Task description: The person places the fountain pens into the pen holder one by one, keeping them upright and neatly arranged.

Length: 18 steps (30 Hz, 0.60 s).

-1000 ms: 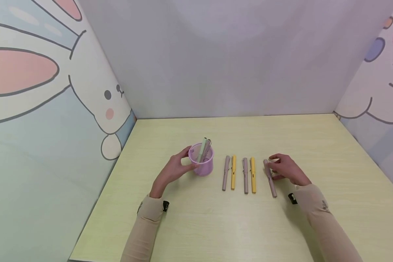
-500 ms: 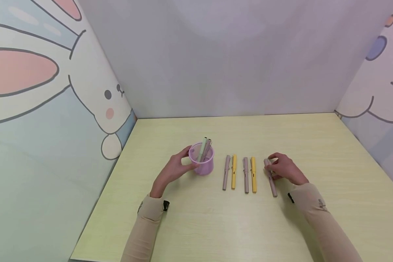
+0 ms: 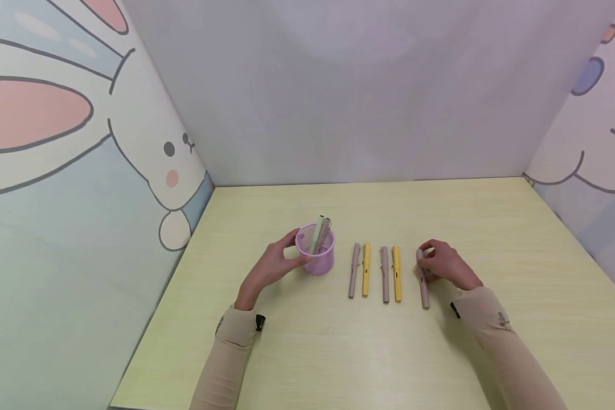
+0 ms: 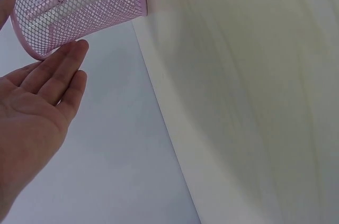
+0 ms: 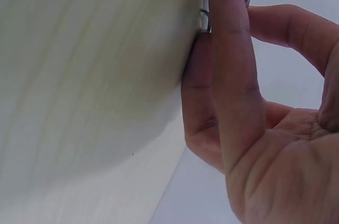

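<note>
In the head view my left hand (image 3: pixel 275 264) holds a pink-purple mesh pen holder (image 3: pixel 323 265) near its rim, thumb on the near side and fingers on the far side. A pale green pen (image 3: pixel 315 236) and a mauve pen (image 3: pixel 325 232) lean inside it. The left wrist view shows the mesh wall (image 4: pixel 95 9) against my fingertips. Over on the right, my right hand (image 3: pixel 447 264) pinches the upper end of another mauve pen (image 3: pixel 423 291), which lies almost straight along the table. In the right wrist view, fingers (image 5: pixel 233 65) hide most of that pen.
Between the hands lie a mauve pen (image 3: pixel 354 271) beside a yellow pen (image 3: pixel 366 270), then a second mauve pen (image 3: pixel 385 275) beside a second yellow pen (image 3: pixel 397 274). A pale wall (image 3: pixel 369 114) bounds the wooden table (image 3: pixel 297 353) at the back; cartoon-printed panels flank it.
The mauve pen under my right hand has turned from slanted to nearly parallel with the other pens, its lower end shifting left. My left hand and the pen holder stay put.
</note>
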### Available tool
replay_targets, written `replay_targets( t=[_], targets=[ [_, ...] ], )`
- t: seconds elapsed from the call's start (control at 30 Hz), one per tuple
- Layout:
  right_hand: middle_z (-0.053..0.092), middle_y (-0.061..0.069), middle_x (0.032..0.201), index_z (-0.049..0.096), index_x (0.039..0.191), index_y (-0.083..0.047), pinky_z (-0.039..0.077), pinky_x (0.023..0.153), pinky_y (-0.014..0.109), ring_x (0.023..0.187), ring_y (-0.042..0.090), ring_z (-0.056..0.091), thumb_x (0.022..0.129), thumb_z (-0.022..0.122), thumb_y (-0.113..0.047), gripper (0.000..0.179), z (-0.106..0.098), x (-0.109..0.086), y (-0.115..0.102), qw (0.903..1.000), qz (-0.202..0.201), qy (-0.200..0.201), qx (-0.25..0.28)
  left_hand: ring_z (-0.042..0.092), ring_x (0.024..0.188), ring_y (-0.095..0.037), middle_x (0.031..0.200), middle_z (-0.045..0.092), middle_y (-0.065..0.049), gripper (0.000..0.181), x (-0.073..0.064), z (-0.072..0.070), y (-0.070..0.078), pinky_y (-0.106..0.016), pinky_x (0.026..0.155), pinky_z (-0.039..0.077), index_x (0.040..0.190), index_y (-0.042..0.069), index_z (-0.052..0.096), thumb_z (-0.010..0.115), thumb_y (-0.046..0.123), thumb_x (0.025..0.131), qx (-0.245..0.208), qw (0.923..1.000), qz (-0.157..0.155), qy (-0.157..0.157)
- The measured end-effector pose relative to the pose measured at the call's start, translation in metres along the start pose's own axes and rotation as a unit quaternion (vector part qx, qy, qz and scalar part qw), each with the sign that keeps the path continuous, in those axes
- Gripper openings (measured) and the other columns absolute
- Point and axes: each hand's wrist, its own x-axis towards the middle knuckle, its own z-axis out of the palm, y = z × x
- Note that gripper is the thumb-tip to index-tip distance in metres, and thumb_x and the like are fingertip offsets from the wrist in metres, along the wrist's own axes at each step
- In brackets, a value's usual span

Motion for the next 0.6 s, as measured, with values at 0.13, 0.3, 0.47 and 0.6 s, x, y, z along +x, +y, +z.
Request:
replay_targets(
  t=[0.13, 0.3, 0.47, 0.6],
  targets=[
    [0.057, 0.031, 0.112, 0.045, 0.13, 0.015, 0.062, 0.069, 0.04, 0.081, 0.025, 0.069, 0.099, 0.058, 0.0, 0.037, -0.0005, -0.0017, 0.0, 1.0, -0.003, 0.0, 0.007, 0.05, 0.137, -0.033, 0.147, 0.058, -0.013, 0.076, -0.0005, 0.0002, 0.0002, -0.06, 0.111, 0.037, 0.159, 0.014, 0.041, 0.076, 0.03, 0.094, 0.001, 1.0, -0.001, 0.0],
    [0.057, 0.029, 0.111, 0.043, 0.134, 0.017, 0.062, 0.07, 0.041, 0.082, 0.025, 0.068, 0.099, 0.058, 0.002, 0.041, -0.001, -0.0034, 0.0025, 0.9995, -0.017, 0.0, 0.028, 0.05, 0.138, -0.032, 0.147, 0.057, -0.012, 0.076, -0.0007, 0.0003, 0.0003, -0.061, 0.112, 0.036, 0.159, 0.013, 0.041, 0.076, 0.031, 0.094, 0.0, 1.0, -0.002, 0.0],
    [0.055, 0.03, 0.112, 0.038, 0.14, 0.018, 0.062, 0.071, 0.041, 0.083, 0.026, 0.067, 0.097, 0.055, 0.004, 0.049, -0.0015, -0.0037, 0.0038, 0.9985, -0.035, 0.003, 0.042, 0.05, 0.138, -0.031, 0.148, 0.057, -0.012, 0.076, -0.0006, 0.0002, 0.0001, -0.061, 0.113, 0.034, 0.16, 0.014, 0.041, 0.076, 0.032, 0.095, 0.0, 1.0, -0.004, -0.001],
    [0.052, 0.031, 0.115, 0.037, 0.143, 0.017, 0.062, 0.071, 0.04, 0.087, 0.028, 0.065, 0.096, 0.056, 0.003, 0.052, -0.0017, -0.0039, 0.0034, 0.9966, -0.061, 0.016, 0.053, 0.05, 0.138, -0.032, 0.148, 0.057, -0.012, 0.076, -0.0004, 0.0002, 0.0002, -0.062, 0.113, 0.035, 0.16, 0.014, 0.041, 0.076, 0.032, 0.095, -0.001, 1.0, -0.003, 0.0]
  ],
)
